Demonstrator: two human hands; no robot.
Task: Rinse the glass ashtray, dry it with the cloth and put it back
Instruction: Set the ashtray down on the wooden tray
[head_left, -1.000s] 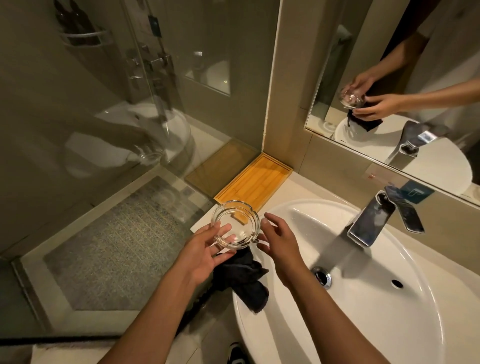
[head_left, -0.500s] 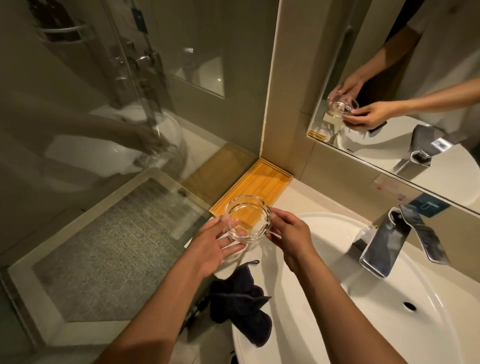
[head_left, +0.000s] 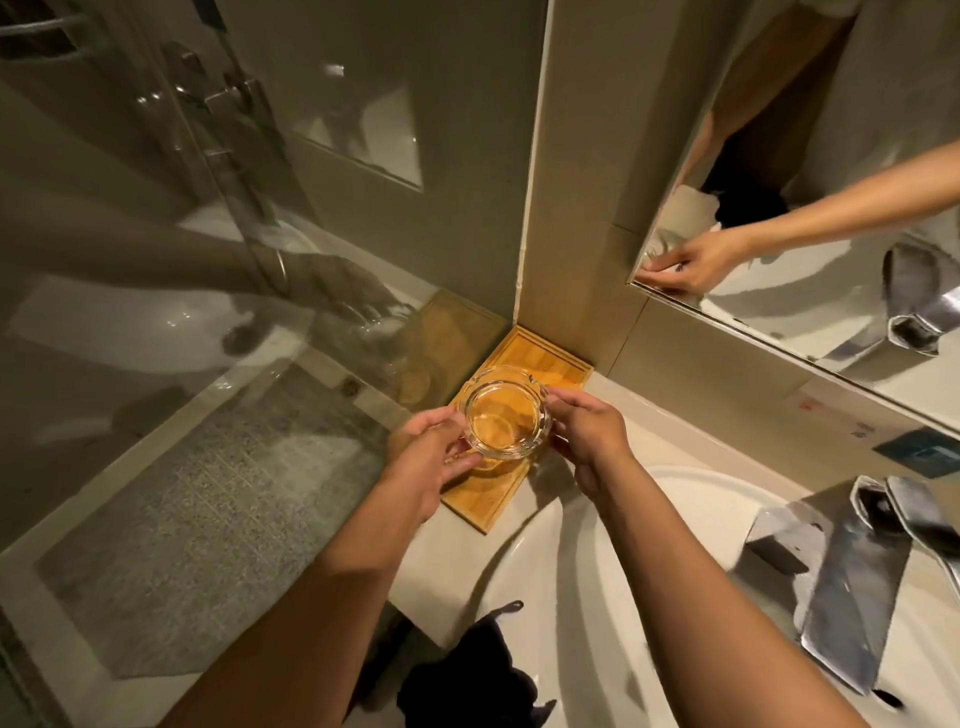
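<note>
A round clear glass ashtray (head_left: 506, 413) with notched rim is held over the wooden tray (head_left: 491, 501) in the counter's corner. My left hand (head_left: 426, 457) grips its left and lower side, fingers under the rim. My right hand (head_left: 587, 431) pinches its right edge with thumb and fingertips. Whether the ashtray touches the tray I cannot tell. The dark cloth (head_left: 470, 673) lies draped over the front rim of the white basin (head_left: 597, 597), below my forearms.
A chrome faucet (head_left: 857, 582) stands at the right of the basin. A mirror (head_left: 810, 182) hangs above the counter. A glass shower partition (head_left: 208, 260) rises right beside the tray's left edge, with a grey bath mat (head_left: 208, 509) on the floor behind it.
Both hands carried the ashtray away from the basin to the back left, over the wooden tray. My right hand closed on its rim. The cloth stayed on the basin edge.
</note>
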